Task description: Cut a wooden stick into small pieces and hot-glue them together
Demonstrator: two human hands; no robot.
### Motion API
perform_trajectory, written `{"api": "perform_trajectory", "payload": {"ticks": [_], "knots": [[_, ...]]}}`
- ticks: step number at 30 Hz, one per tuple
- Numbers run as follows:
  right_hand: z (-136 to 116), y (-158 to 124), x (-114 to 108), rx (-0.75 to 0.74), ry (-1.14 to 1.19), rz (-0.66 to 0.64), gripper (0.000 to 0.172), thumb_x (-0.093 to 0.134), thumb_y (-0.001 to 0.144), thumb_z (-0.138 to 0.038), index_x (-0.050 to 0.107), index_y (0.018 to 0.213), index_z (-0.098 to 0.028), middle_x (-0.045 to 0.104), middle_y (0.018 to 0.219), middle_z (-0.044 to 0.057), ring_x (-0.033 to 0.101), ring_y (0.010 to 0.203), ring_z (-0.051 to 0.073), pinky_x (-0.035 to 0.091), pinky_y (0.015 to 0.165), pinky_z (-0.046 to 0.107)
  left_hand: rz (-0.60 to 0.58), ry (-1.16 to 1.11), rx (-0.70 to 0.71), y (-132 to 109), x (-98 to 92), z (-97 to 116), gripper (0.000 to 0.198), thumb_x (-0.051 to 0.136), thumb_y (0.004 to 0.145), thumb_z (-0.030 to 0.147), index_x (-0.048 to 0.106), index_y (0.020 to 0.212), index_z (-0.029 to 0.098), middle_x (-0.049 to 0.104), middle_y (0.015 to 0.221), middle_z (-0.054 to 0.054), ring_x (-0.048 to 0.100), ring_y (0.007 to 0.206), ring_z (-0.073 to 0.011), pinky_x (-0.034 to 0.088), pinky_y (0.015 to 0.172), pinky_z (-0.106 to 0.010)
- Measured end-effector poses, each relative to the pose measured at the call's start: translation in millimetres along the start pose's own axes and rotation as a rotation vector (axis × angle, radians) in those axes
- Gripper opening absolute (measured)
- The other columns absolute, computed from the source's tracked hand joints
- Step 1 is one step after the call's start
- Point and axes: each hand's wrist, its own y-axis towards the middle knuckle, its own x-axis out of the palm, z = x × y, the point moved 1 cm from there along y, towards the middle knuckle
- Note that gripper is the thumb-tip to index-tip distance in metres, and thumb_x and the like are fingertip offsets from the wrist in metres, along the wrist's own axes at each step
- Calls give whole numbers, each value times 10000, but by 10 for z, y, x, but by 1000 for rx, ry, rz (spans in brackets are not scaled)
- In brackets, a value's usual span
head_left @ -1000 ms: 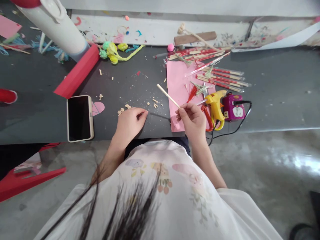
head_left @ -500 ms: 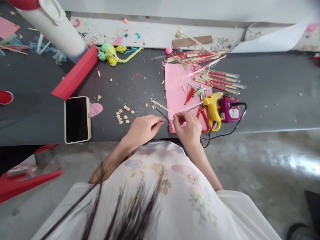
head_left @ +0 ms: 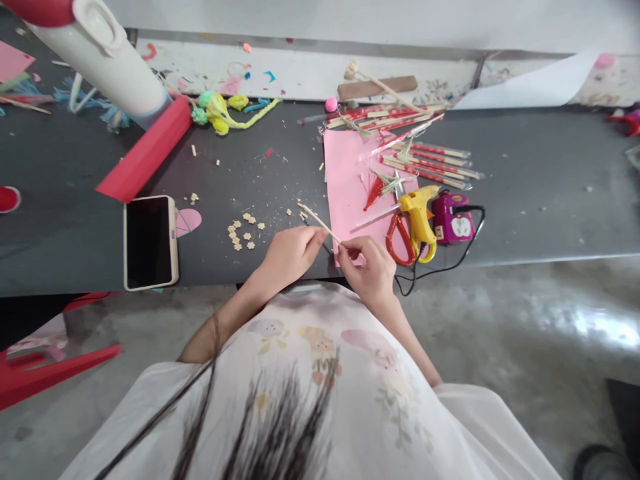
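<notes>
Open, right: bare desk point(head_left: 545, 187), from purple box point(head_left: 445, 217) to the view's edge.
Open, middle: lane between red card point(head_left: 147, 150) and pink sheet point(head_left: 345, 173); low scraps only.
Tight: gap between left hand point(head_left: 290, 253) and right hand point(head_left: 370, 267), crossed by stick point(head_left: 318, 221).
Low obstacle, left of left hand: wooden flowers point(head_left: 247, 237).
Blocked, right of right hand: scissors point(head_left: 391, 233), glue gun point(head_left: 423, 220), purple box, close together; cord point(head_left: 483, 219) looping to near edge.
Blocked, far right of middle: packets point(head_left: 435, 160), piled.
Blocked, left: phone point(head_left: 149, 241) near, red card beyond, tall bottle point(head_left: 107, 70) far.

One head-worn camera — close above, facing forward and down at the tabletop point(head_left: 550, 187).
</notes>
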Motion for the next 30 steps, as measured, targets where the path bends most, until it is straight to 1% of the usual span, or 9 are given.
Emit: {"api": "perform_trajectory", "payload": {"ticks": [4,6,9,12,14,18,20,23,30], "knots": [[-20,-78,9,11,69,8,46,588,845,-168,603,825,-207,644,709,1,582,608,110,493,597,251,32,-90,-125,75,36,-11,501,364,949,495,593,634,180,639,606,-4,548,557,-119,361,583,-255],[-36,-101,6,25,99,0,47,582,847,-175,601,827,-214,649,720,5,593,614,116,500,601,261,50,-171,-185,114,64,-41,477,413,925,510,577,620,182,631,580,10,529,517,-109,357,562,-253],[-48,-105,-19,40,101,-86,38,574,862,-242,605,867,-221,666,785,29,611,662,138,519,637,291,89,-271,-231,167,99,-83,407,485,885,505,597,664,182,641,585,11,561,536,-118,383,567,-251],[0,-61,-103,46,38,-145,107,558,878,-302,604,919,-215,673,841,52,619,740,161,521,693,313,99,-270,-218,202,111,-96,380,490,877,489,598,682,182,642,595,12,572,551,-122,400,582,-252],[87,-3,-200,80,-46,-121,124,522,898,-299,603,922,-209,666,827,52,609,743,164,509,716,316,90,-232,-196,209,111,-96,377,468,888,472,588,678,183,644,611,12,570,562,-119,400,593,-252],[367,131,-459,265,-383,7,175,512,890,-334,626,920,-205,644,809,52,577,720,185,482,722,338,63,-145,-163,195,112,-105,355,461,891,449,595,696,185,643,630,4,545,569,-119,381,587,-253],[509,178,-582,351,-542,24,257,508,886,-389,640,964,-184,642,878,96,583,804,231,476,750,373,61,-128,-154,180,109,-112,359,458,893,459,602,711,184,642,635,1,531,563,-118,369,574,-251],[674,211,-711,435,-706,-14,383,511,878,-440,647,1047,-125,629,960,169,579,884,291,466,804,441,75,-127,-139,155,90,-103,364,453,897,470,606,731,183,632,637,4,518,560,-113,360,564,-244],[866,269,-737,489,-730,-117,417,539,844,-491,686,937,-112,603,932,181,580,863,305,467,784,475,96,-106,-56,99,6,10,334,459,904,424,583,706,184,608,618,15,506,551,-99,363,558,-233]]}}
